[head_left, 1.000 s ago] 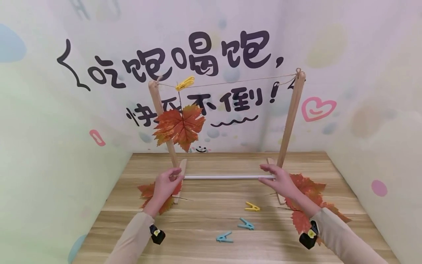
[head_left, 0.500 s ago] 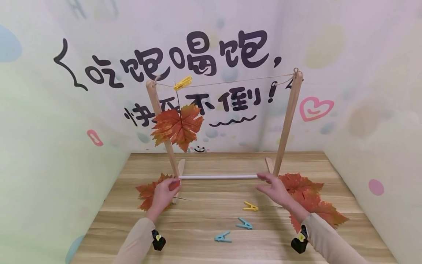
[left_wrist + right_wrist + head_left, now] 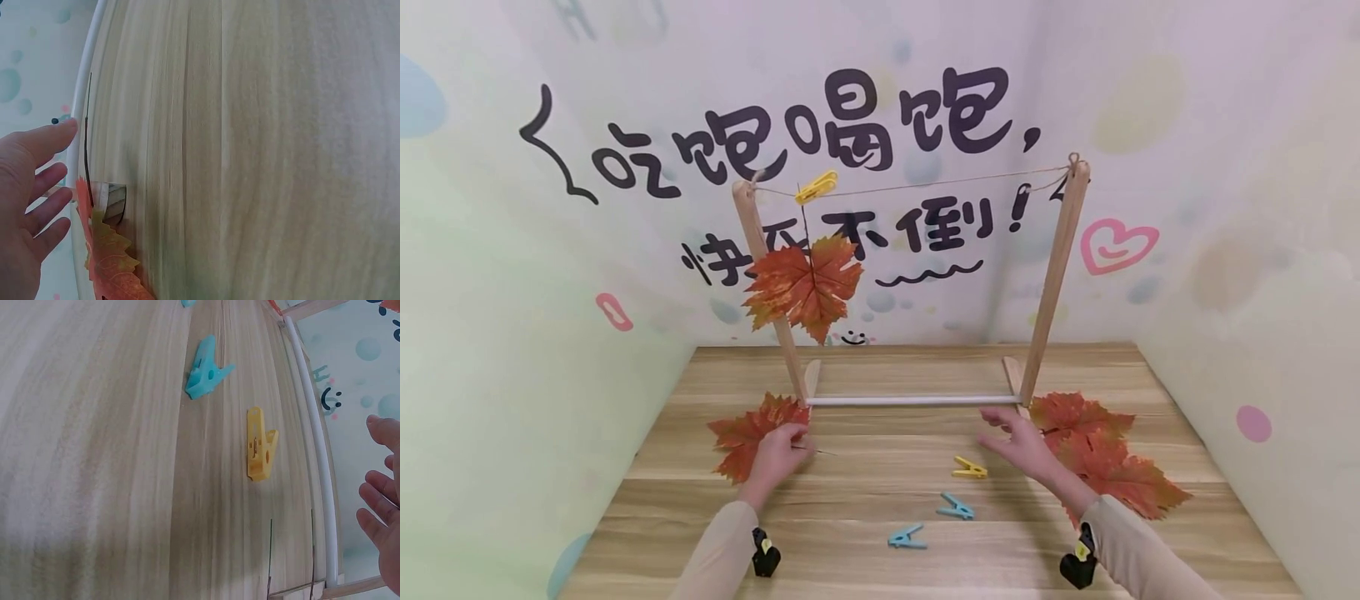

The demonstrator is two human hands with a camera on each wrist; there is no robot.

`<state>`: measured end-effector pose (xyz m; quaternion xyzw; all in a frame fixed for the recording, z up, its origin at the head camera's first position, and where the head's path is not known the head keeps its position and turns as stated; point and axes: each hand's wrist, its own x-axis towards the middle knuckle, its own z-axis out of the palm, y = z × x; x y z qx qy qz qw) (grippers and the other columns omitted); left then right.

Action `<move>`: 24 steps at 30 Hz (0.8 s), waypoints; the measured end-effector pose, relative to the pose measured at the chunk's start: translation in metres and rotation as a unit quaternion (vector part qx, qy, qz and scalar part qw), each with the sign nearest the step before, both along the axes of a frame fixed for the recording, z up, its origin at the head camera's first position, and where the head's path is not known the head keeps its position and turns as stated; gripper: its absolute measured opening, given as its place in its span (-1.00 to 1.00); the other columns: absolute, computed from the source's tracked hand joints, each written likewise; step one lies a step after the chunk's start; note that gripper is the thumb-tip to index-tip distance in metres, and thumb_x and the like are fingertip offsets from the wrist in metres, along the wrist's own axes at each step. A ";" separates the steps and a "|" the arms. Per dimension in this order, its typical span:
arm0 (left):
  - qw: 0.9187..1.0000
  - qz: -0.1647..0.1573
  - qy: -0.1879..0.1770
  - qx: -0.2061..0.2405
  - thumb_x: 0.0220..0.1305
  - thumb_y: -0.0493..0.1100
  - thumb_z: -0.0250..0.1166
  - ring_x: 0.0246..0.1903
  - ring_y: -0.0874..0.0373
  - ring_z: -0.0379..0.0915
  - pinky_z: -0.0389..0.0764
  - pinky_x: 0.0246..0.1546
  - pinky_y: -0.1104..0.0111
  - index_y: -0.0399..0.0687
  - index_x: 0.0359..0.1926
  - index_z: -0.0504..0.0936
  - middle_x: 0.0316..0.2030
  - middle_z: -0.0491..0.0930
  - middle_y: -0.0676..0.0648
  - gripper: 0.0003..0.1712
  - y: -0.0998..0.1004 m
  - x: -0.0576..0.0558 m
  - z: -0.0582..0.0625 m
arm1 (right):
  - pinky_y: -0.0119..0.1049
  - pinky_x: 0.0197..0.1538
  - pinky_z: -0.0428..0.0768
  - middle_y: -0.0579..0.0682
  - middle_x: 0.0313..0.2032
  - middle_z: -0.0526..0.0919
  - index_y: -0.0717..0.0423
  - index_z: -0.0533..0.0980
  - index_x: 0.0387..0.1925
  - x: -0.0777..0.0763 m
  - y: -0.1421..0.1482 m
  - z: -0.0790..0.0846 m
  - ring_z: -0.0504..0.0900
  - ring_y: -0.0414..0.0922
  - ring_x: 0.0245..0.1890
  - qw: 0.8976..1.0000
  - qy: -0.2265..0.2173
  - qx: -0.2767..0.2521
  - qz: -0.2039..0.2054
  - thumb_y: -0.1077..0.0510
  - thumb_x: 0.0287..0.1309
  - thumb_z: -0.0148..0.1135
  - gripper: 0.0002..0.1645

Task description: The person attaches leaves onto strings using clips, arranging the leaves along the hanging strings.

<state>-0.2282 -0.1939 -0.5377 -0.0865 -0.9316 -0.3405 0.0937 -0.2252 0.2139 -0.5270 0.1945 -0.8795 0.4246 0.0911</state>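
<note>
My left hand [image 3: 781,457] is open over the left maple leaf [image 3: 741,435], just in front of the white rod [image 3: 917,401]. In the left wrist view its fingers are spread and that leaf's dark stem rises beside the thumb. My right hand [image 3: 1024,446], also open, hovers in front of the rod's right end, left of the orange-red maple leaves [image 3: 1120,475]. The rod joins two wooden posts [image 3: 1054,283] at their feet. A string [image 3: 925,185] ties the post tops together. From it a yellow clothespin [image 3: 817,188] hangs a maple leaf [image 3: 808,283] by its stem.
On the wooden table [image 3: 842,500] lie a yellow clothespin [image 3: 970,467] and two blue clothespins, one [image 3: 955,506] nearer the right hand and another [image 3: 907,537] closer to the front. A printed wall [image 3: 880,108] stands behind the frame.
Both hands have let go of the white rod's ends and drawn back toward the front edge. The frame stays standing with the leaf still hanging.
</note>
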 end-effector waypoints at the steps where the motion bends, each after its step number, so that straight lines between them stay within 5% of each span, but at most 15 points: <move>1: 1.000 -0.003 -0.001 -0.005 -0.16 -0.33 0.43 -0.27 -0.06 0.54 0.54 -0.20 0.13 -0.35 -0.21 0.61 -0.29 0.62 -0.21 -0.62 0.000 0.000 -0.001 | 0.06 -0.10 0.50 0.27 -0.12 0.57 0.32 0.47 -0.04 0.000 0.000 -0.001 0.54 0.12 -0.13 1.000 0.000 -0.001 -0.001 0.25 -0.05 0.33 -0.53; 24: 0.994 -0.064 0.048 -0.081 -0.15 -0.46 0.37 -0.36 0.00 0.55 0.54 -0.26 0.15 -0.22 -0.49 0.66 -0.47 0.62 -0.10 -0.87 -0.006 -0.004 -0.014 | 0.08 -0.07 0.47 0.28 -0.09 0.56 0.38 0.44 0.01 0.008 -0.006 -0.009 0.53 0.16 -0.10 0.999 -0.051 -0.011 0.009 0.22 0.02 0.29 -0.50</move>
